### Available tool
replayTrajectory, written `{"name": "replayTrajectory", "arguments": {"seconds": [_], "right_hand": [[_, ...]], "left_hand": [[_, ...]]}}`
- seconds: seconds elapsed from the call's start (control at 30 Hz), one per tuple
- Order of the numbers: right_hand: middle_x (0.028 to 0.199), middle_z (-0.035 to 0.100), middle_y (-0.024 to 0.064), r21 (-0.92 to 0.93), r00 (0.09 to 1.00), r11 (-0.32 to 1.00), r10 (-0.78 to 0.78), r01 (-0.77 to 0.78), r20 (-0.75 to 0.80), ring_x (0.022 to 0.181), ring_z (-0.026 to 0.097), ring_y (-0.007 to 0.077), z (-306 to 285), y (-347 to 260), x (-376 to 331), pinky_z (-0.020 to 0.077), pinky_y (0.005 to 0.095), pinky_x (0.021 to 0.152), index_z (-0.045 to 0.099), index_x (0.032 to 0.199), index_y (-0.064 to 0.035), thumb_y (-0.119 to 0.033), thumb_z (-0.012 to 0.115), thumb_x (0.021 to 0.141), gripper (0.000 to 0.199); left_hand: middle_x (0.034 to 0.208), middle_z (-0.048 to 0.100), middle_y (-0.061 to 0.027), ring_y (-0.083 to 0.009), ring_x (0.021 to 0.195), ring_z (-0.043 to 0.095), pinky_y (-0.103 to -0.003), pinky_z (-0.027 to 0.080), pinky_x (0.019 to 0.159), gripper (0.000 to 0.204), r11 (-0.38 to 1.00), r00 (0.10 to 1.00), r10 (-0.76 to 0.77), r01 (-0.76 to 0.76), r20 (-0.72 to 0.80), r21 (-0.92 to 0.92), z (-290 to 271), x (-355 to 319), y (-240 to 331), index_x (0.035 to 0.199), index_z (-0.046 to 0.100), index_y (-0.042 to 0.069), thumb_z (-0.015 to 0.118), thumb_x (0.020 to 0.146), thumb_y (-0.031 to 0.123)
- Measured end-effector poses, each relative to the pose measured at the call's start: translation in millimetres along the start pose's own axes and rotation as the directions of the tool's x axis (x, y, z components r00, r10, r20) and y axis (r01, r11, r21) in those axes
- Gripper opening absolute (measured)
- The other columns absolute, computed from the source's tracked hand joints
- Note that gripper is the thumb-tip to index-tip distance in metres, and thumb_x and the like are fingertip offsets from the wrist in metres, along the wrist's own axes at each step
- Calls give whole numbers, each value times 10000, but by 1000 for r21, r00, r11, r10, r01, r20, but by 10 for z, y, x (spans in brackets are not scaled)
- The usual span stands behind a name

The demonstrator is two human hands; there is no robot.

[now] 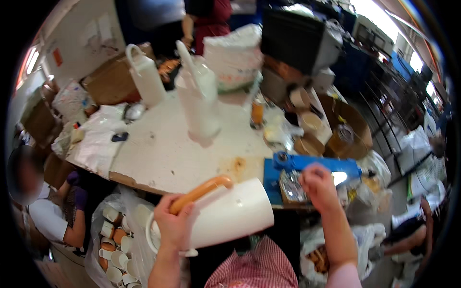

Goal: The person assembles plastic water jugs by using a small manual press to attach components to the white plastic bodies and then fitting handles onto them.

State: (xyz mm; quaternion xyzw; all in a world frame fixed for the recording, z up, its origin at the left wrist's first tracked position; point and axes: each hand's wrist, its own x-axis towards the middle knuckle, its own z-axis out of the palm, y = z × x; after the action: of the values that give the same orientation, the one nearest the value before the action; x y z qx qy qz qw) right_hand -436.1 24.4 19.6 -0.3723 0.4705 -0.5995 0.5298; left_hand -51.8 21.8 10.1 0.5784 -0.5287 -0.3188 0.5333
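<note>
My left hand (174, 222) is closed around the tan-orange handle (200, 193) of a white jug (235, 217). The jug lies tilted on its side in front of me, its wide round end toward the right. Over a small box of shiny metal bits (293, 186), my right hand (319, 186) is raised with its fingers drawn together. Whatever those fingers hold, if anything, is too small to see. The box sits by a blue metal tool or fixture (317, 164) at the table's right front edge.
Two white jugs (198, 98) (146, 79) stand on the white table (153, 149). A white sack (234, 60) and a bottle of orange liquid (257, 114) are behind. Bags of parts (113, 254) (319, 259) flank me. A gloved person (53, 216) sits left; others are farther off.
</note>
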Motion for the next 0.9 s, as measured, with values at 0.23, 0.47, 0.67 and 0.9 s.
{"name": "replayTrajectory", "arguments": {"seconds": [0.23, 0.47, 0.67, 0.9], "right_hand": [[774, 642, -82, -318, 897, 839, -419, 442, 142, 603, 422, -7, 464, -446, 1012, 302, 201, 508, 749, 967, -64, -193, 708, 919, 144], [971, 751, 73, -403, 962, 879, -273, 256, 17, 899, 648, 82, 404, -147, 917, 495, 221, 782, 696, 1033, 1, -122, 698, 922, 165], [963, 752, 90, -501, 939, 799, -326, 334, 108, 908, 669, 87, 408, -119, 871, 519, 217, 796, 692, 1015, 15, -71, 681, 927, 123], [937, 754, 89, -540, 894, 720, -416, 436, 167, 861, 688, 97, 340, -67, 926, 530, 224, 788, 693, 979, 31, -50, 701, 912, 105]], "left_hand": [[974, 646, -20, -109, 888, 566, -233, 468, 809, 249, 989, 980, 144, -137, -138, 55, -302, 113, -58, 1096, 652, -11, 753, 903, 109], [905, 629, 13, -39, 649, 464, -178, 354, 583, 291, 998, 996, 19, -23, -87, -51, -337, 87, -232, 1091, 662, 13, 776, 902, 202], [871, 610, 20, -26, 607, 429, -176, 309, 544, 323, 997, 987, 2, -15, -160, -81, -438, 13, -314, 1110, 654, 18, 780, 901, 231], [830, 575, 31, -26, 606, 428, -178, 307, 549, 338, 998, 989, 44, -51, -143, -43, -397, 26, -288, 1101, 651, 12, 780, 901, 251]]}}
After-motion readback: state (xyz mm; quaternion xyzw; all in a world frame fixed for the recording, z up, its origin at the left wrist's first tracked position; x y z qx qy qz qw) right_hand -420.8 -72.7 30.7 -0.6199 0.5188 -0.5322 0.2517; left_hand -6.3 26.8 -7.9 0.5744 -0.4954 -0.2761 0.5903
